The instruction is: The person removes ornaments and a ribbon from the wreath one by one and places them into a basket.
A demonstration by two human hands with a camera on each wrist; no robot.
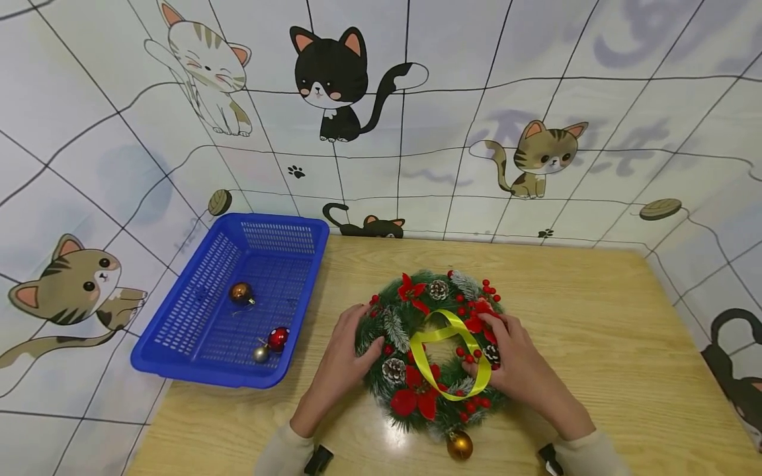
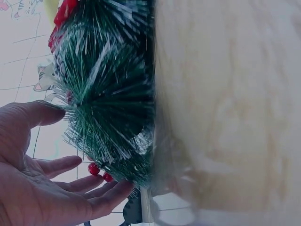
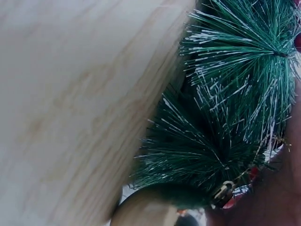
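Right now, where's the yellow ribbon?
In the head view, the yellow ribbon lies looped over the middle of the wreath, between the left hand and the right hand, nearer the latter.

A small craft nook, seen through my remote head camera, where a wood-grain counter (image 1: 595,317) is walled in by a grid-lined covering (image 1: 440,119) at 9, 12 and 3 o'clock, printed with cartoon animals, among them a black-and-white cat (image 1: 330,73) at 11. A decorated wreath (image 1: 395,324) at 5 and a blue basket (image 1: 205,375) of baubles (image 1: 241,292) at 8 mark the craft use; home or studio, I cannot tell.
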